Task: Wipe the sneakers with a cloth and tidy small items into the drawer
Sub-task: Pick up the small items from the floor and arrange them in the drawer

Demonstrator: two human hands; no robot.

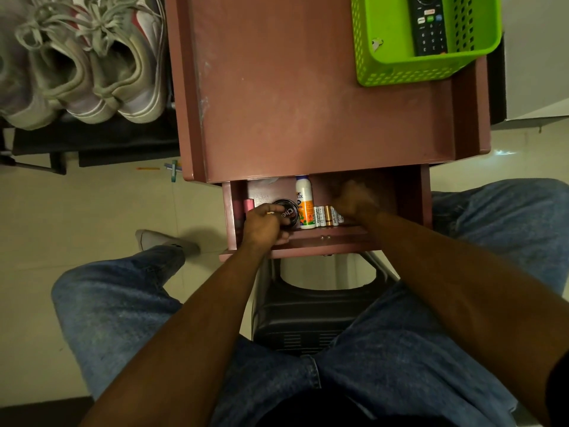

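Note:
The reddish-brown table's drawer (409, 198) stands pulled out toward me. Inside it my left hand (264, 224) grips a round black polish tin (289, 212). Beside the tin lie a white and orange glue bottle (304, 201), a row of several batteries (324, 215) and a pink stick (248, 206) at the left wall. My right hand (354, 200) is blurred inside the drawer to the right of the batteries, its fingers curled; I cannot make out anything in it. A pair of worn grey sneakers (92, 57) sits on a dark rack at the upper left.
A green perforated basket (400, 63) holding a black remote (429, 26) stands on the table top (292, 87) at the back right. A dark stool (311, 315) is under me, between my knees. Small coloured bits (174, 171) lie on the pale floor left of the table.

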